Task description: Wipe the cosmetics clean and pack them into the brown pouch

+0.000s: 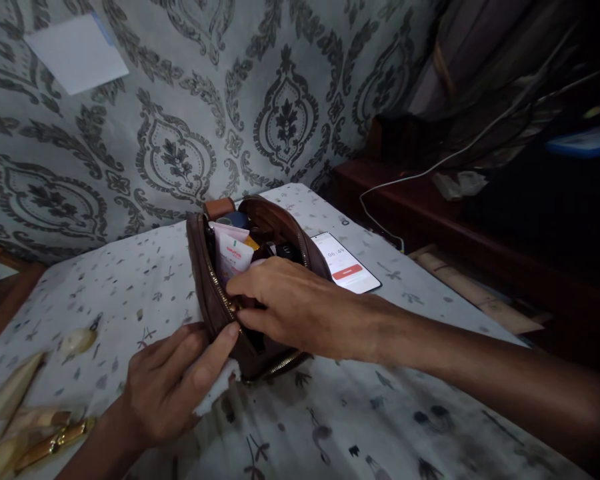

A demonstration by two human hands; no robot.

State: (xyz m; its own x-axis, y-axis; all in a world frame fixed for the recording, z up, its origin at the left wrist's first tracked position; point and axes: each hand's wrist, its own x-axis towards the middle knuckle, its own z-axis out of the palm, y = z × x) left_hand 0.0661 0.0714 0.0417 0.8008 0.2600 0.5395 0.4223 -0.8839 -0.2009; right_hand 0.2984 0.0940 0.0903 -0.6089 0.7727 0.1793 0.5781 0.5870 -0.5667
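Note:
A brown zip-up toiletry bag point(199, 267) lies on the bed sheet with its zipper open. Inside it show a white and pink tube point(234, 253), a dark blue round item point(237, 220) and several dark items that I cannot make out. My right hand point(300, 303) reaches into the bag, fingers bent towards its near left inner side; whatever the fingertips touch is hidden. My left hand point(175, 380) grips the bag's near left edge, its thumb on the zipper rim and its other fingers curled against the outside. A crumpled white tissue point(223, 387) sticks out from under this hand.
A phone point(347, 263) with a lit timer screen rests right of the bag. At the lower left lie a beige tube point(15, 387), gold-coloured cosmetics point(55, 443) and a small round cream-coloured item point(77, 341). Patterned wall stands behind; a white cable point(430, 170) crosses the dark furniture at right.

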